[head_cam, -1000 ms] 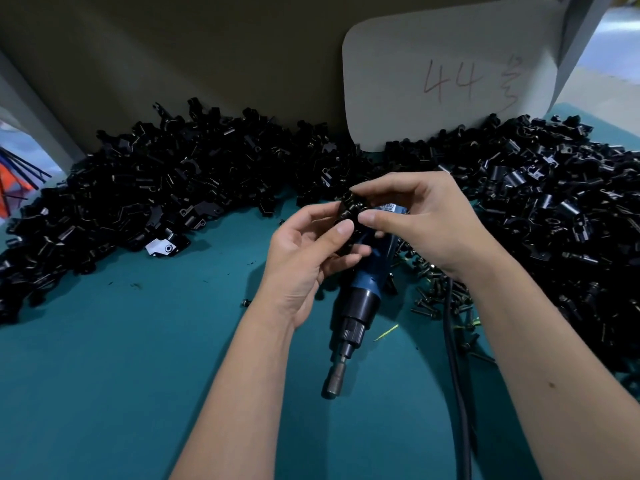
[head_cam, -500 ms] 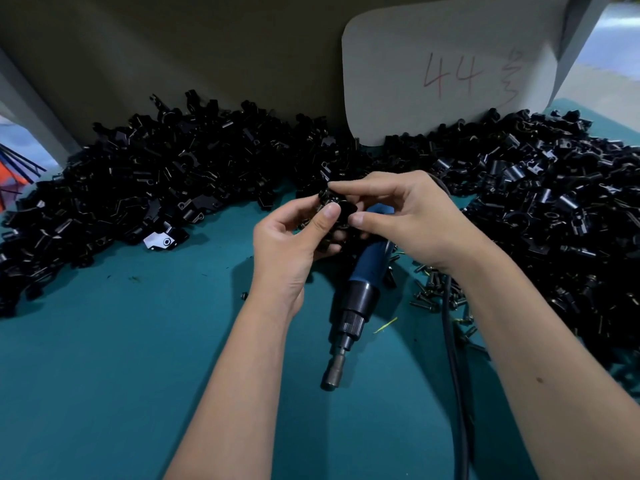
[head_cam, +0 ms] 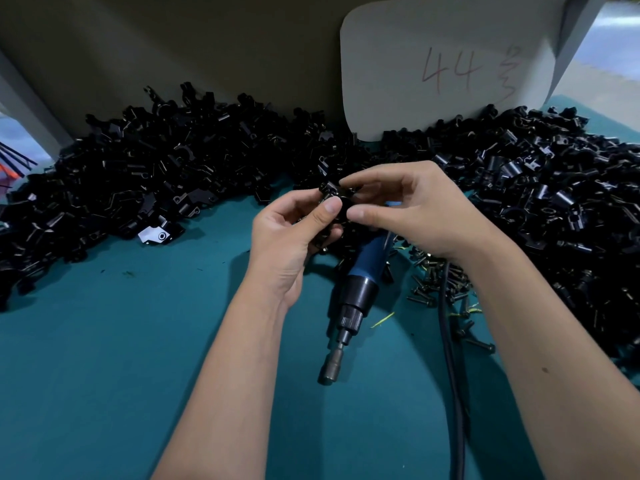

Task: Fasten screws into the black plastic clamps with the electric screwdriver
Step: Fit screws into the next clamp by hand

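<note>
head | clamp pile (head_cam: pixel 145 188) heaped far left on teal surface (head_cam: pixel 104 358) | left hand (head_cam: pixel 287 244) and right hand (head_cam: pixel 412 213) both pinch one black plastic clamp (head_cam: pixel 334 195) above electric screwdriver (head_cam: pixel 356 292) lying on surface | loose screws (head_cam: pixel 433 282) right of it

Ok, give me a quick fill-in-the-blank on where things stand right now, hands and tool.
1. The left hand and right hand together hold one black ____.
2. The electric screwdriver lies on the ____ mat, held by neither hand.
3. The card behind the clamp pile reads ____.

Missing: clamp; teal; 44
</note>
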The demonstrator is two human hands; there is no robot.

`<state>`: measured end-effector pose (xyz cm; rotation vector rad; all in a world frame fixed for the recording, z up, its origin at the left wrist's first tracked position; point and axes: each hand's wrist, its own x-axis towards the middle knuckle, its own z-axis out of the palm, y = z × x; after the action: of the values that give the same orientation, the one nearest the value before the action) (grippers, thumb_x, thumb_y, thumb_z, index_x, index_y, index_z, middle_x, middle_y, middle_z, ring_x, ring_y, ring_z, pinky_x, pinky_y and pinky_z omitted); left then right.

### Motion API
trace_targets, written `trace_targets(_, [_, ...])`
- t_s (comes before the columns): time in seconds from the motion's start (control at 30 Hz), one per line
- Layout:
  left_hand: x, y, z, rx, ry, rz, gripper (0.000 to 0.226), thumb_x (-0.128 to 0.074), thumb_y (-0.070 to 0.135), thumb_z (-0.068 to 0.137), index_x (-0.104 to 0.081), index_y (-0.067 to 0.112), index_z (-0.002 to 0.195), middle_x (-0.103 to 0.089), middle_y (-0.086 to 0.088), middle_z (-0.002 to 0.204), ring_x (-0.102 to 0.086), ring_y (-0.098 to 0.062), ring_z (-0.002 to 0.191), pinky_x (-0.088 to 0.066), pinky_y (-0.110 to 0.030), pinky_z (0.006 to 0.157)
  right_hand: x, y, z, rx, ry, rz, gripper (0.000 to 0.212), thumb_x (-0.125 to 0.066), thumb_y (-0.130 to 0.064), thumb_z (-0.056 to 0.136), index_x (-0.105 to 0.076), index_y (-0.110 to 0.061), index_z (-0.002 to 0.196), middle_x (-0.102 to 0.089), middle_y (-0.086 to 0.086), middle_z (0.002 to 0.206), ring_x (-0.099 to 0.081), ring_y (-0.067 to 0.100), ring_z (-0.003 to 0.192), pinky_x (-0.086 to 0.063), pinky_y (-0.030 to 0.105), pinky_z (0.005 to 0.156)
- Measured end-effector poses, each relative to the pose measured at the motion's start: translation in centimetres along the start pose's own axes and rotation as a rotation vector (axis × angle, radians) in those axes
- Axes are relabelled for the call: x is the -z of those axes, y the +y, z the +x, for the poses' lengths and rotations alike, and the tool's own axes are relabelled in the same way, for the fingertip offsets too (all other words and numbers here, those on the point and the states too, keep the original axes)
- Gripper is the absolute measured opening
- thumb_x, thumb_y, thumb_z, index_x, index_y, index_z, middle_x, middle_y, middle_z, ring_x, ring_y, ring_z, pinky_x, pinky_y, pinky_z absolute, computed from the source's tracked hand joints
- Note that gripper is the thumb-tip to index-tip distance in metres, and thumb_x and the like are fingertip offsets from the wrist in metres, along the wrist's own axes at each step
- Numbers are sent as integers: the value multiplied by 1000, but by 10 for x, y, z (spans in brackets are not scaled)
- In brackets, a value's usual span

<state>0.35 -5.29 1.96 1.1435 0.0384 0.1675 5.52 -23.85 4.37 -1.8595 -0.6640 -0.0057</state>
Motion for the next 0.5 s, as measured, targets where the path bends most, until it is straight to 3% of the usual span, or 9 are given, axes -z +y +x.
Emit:
trace_targets(0.07, [-1,0,0,8,24,-21,10,-84,16,68,-80,21,75,-75,1,83,-69,-12,70,-58,-21,65,9,-2,0,-64,71,-71,5,-81,-20,91,-79,-18,95,-78,0,83,-73,13,74,-61,29,67])
trace_targets(0.13, [0,1,1,20,61,-48,11,-85,16,66,-78,20,74,-73,2,80,-68,-12,69,-58,-22,66,24,1,0,-212,61,-289,14,-76,-23,95,-77,-18,82,-76,-2,73,-69,13,60,-58,27,57])
trace_targets(0.2, [1,2,2,31,103,-83,15,-85,15,65,-75,17,76,-71,2,79,-66,-11,69,-59,-23,67,33,2,-4,-393,-99,-436,19,-72,-20,97,-77,-15,79,-76,-3,69,-68,11,57,-53,21,49])
trace_targets(0.27, [1,2,3,36,127,-121,14,-85,15,66,-74,17,75,-70,2,79,-66,-11,68,-59,-23,67,33,3,-8,-454,-205,-476,21,-68,-15,99,-77,-12,80,-77,-2,70,-68,8,57,-47,16,45])
trace_targets(0.4, [3,6,4,16,168,-205,8,-82,15,69,-76,20,71,-71,3,78,-65,-13,68,-57,-21,64,28,-1,-10,-346,-204,-251,28,-60,-1,102,-79,-21,98,-80,-4,89,-67,6,62,-49,20,48])
trace_targets(0.5, [10,9,6,-8,205,-291,13,-83,16,70,-73,17,78,-70,4,77,-67,-15,68,-57,-20,63,23,-7,-7,-237,-190,-76,36,-58,3,102,-79,-26,108,-80,-3,102,-74,20,78,-57,27,55])
